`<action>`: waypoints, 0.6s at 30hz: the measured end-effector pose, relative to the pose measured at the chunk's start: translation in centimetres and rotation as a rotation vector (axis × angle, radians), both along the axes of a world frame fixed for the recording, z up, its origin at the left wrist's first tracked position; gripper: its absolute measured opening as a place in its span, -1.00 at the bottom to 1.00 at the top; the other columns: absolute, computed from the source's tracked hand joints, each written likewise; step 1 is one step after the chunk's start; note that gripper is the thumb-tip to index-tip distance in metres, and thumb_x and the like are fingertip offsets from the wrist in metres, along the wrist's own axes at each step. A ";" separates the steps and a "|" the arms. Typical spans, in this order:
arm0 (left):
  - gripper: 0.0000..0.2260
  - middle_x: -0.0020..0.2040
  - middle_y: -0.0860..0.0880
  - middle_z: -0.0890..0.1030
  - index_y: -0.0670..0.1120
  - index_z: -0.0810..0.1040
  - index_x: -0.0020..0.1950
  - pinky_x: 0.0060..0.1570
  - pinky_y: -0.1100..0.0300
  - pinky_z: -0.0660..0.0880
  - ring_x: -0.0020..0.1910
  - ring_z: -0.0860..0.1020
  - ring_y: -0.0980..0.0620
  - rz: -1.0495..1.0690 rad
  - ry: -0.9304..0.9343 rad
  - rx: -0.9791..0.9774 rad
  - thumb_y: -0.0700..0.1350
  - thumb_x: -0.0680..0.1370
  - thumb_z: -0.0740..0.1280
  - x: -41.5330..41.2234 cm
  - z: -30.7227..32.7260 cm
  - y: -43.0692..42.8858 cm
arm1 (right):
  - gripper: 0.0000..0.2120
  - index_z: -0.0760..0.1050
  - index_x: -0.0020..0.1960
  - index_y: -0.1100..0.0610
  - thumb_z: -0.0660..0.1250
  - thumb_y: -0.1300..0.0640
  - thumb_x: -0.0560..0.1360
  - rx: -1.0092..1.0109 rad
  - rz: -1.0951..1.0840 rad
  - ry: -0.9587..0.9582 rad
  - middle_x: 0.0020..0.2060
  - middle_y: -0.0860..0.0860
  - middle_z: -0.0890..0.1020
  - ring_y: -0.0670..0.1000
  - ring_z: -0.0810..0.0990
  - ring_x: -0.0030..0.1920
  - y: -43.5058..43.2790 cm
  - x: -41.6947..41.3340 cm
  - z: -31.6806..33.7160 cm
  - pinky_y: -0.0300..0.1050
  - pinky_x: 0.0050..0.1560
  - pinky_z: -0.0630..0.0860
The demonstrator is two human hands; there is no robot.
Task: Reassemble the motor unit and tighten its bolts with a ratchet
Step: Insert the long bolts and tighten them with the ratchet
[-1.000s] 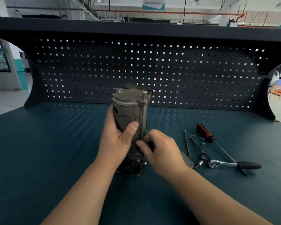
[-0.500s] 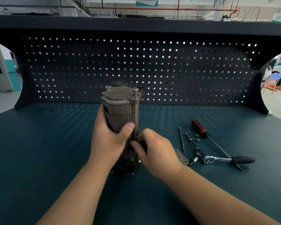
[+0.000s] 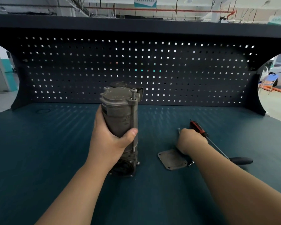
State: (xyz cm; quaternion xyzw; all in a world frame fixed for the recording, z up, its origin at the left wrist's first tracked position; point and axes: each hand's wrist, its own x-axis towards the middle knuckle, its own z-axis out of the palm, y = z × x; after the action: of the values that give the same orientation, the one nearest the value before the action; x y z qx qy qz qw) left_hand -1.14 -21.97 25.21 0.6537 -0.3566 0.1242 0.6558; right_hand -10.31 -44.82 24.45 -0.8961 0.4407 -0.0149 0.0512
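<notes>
1. Motor unit [image 3: 118, 114] is standing upright on the teal bench [image 3: 39, 151], a little left of centre, in front of the dark pegboard [image 3: 185, 70]; its capped end is facing up and its flanged end is resting on the bench top.
2. Left hand [image 3: 109, 140] is gripping the unit's cylindrical body around the middle; the thumb is lying across the near face, and the fingers are wrapping round the far side, out of sight.
3. A long through bolt [image 3: 133, 117] is running down the unit's right side, just beside the thumb tip; its head is standing proud of the top cap.
4. Right hand [image 3: 191, 140] is reaching down among the tools on the right, well apart from the unit; only its back is showing, so I cannot tell whether its fingers are pinching anything.
5. A flat cover plate [image 3: 171, 160] is lying on the bench just beside the right wrist; a red-handled screwdriver [image 3: 197, 126] is lying just beyond the hand; the ratchet [image 3: 241, 160] is showing only its black handle, right of the forearm.
</notes>
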 end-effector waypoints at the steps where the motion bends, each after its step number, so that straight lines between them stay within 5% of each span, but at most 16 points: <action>1: -0.25 0.19 0.13 0.52 0.18 0.28 0.32 0.06 0.28 0.41 0.16 0.50 0.21 -0.003 -0.001 -0.005 0.17 0.17 0.46 0.1 0.0 0.0 | -0.88 0.38 0.06 0.14 0.23 0.22 0.52 0.019 0.007 0.000 -0.22 0.05 0.48 0.10 0.52 -0.17 -0.2 0.4 -0.3 -0.02 -0.22 0.44; 5: -0.25 0.18 0.15 0.53 0.21 0.28 0.31 0.03 0.31 0.42 0.15 0.51 0.23 -0.004 0.008 -0.009 0.17 0.17 0.46 0.3 -0.3 -0.1 | -0.97 0.44 -0.09 0.21 0.25 0.26 0.53 0.169 0.014 -0.124 -0.27 0.07 0.45 0.06 0.46 -0.20 -0.8 0.7 0.2 -0.12 -0.22 0.39; 6: -0.24 0.19 0.14 0.53 0.17 0.28 0.32 0.04 0.29 0.43 0.15 0.51 0.22 -0.004 0.013 -0.009 0.17 0.17 0.46 0.4 -0.3 -0.1 | -0.86 0.42 -0.20 0.19 0.25 0.26 0.54 0.280 -0.006 -0.226 -0.31 0.06 0.44 0.05 0.46 -0.25 -1.0 0.4 0.4 -0.14 -0.26 0.40; 9: -0.21 0.21 0.09 0.52 0.09 0.27 0.36 0.06 0.31 0.45 0.17 0.50 0.19 -0.022 0.017 -0.007 0.17 0.18 0.45 0.5 -0.5 -0.2 | -0.79 0.41 -0.26 0.22 0.22 0.34 0.55 1.139 -0.136 -0.791 -0.46 0.11 0.55 -0.03 0.53 -0.49 -0.9 -0.6 1.9 -0.26 -0.50 0.49; 11: -0.24 0.22 0.10 0.49 0.13 0.26 0.35 -0.03 0.48 0.41 0.16 0.48 0.25 -0.026 0.018 -0.002 0.19 0.20 0.43 0.2 -0.4 -0.1 | -0.81 0.44 -0.20 0.22 0.17 0.32 0.57 1.477 -0.062 -1.123 -0.50 0.07 0.57 -0.09 0.53 -0.55 0.1 -0.8 4.3 -0.32 -0.53 0.49; 13: -0.20 0.24 0.09 0.47 0.11 0.23 0.39 -0.03 0.49 0.40 0.19 0.46 0.24 -0.025 0.018 0.010 0.21 0.21 0.43 -0.1 -0.3 -0.1 | -0.83 0.47 -0.16 0.20 0.17 0.30 0.57 1.466 0.131 -1.238 -0.48 0.02 0.58 -0.13 0.52 -0.54 2.2 -0.6 7.7 -0.33 -0.51 0.49; 18: -0.16 0.26 0.09 0.44 0.14 0.19 0.41 0.03 0.42 0.40 0.21 0.45 0.20 -0.011 0.022 0.024 0.18 0.17 0.43 -0.5 -0.3 -0.1 | -0.85 0.49 -0.19 0.17 0.25 0.33 0.51 0.918 0.647 -1.215 -0.43 0.02 0.63 -0.04 0.57 -0.47 10.2 0.7 16.0 -0.18 -0.41 0.57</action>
State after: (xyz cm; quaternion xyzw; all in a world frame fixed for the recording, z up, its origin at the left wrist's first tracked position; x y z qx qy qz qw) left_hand -1.63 -22.11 24.95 0.6610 -0.3542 0.1090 0.6525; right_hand -9.61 -34.62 40.42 -0.7046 0.0188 -0.2998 0.6429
